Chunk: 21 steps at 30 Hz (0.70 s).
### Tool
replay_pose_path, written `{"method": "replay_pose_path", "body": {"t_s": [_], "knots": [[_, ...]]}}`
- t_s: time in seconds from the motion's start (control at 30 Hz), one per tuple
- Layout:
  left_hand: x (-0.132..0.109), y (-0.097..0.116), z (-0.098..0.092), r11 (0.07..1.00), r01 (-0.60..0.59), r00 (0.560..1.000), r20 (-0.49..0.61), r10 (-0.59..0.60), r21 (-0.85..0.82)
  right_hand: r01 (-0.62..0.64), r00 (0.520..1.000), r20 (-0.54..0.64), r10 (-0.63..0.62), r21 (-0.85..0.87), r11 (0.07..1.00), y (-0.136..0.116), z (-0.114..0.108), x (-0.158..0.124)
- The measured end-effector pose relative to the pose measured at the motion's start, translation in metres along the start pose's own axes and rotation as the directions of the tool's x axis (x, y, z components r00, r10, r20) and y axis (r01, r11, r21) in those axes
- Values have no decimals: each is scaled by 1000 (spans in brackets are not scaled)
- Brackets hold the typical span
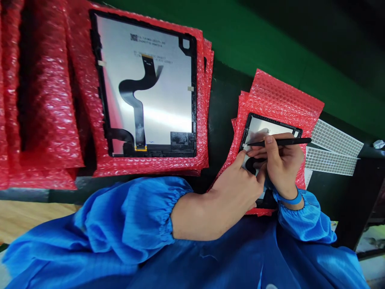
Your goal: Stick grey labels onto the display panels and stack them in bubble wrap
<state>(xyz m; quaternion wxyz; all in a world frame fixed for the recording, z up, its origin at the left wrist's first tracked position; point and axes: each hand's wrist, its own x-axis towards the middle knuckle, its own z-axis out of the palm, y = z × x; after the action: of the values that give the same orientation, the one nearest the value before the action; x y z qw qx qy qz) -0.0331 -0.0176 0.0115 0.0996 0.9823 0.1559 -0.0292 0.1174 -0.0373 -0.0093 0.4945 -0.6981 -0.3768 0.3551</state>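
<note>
- Plainly at work over a small display panel (272, 127), lying flat on a stack of red bubble bags (282, 94) toward the right of the dark desk (224, 100).
- Reaching in from the lower left on a bare forearm, with a blue sleeve (132, 216) gathered at the cuff: left hand (237, 188), knuckles up, wrist roughly straight.
- Left grip loosely curled with nothing seen in it; index finger (242, 157) stretched forward, tip on the panel's left edge, other fingers folded under.
- Coming up from below with the wrist bent sharply and a blue band (290, 199) around it: right hand (281, 162), fingers turned toward the left hand.
- Right grip closed around a slim black tool (282, 141), pinched pen-fashion between thumb on top and fingers beneath.
- Tool held almost level, thin tip pointing left and meeting the panel just above the left index fingertip.
- Hands touching each other, with right fingers against the left hand's thumb side; much of the panel's lower half hidden beneath them.
- Further left, well apart from both hands: 1 large display panel (168, 92), back side up, with a black flex cable (135, 94) winding across it, on more red bubble wrap (45, 100).
- Just beside the right-hand stack, at its outer edge: 2 white gridded sheets (333, 140), partly overlapping.
- Beyond the desk, a green surface (270, 36).
</note>
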Motion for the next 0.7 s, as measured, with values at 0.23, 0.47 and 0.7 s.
{"method": "replay_pose_path", "body": {"t_s": [0.23, 0.47, 0.7], "knots": [[0, -1, 1, 1000, -14, 1000, 6, 14, 2, -14, 1000, 14, 14, -4, 1000, 0, 0, 1], [3, 0, 4, 999, -2, 1000, 12, 3, -52, -29, 998, 48, 30, -11, 1000, -1, 0, 4], [2, -1, 3, 999, -17, 1000, 10, 17, -32, 60, 998, 21, -60, -12, 998, 0, 0, 0]]}}
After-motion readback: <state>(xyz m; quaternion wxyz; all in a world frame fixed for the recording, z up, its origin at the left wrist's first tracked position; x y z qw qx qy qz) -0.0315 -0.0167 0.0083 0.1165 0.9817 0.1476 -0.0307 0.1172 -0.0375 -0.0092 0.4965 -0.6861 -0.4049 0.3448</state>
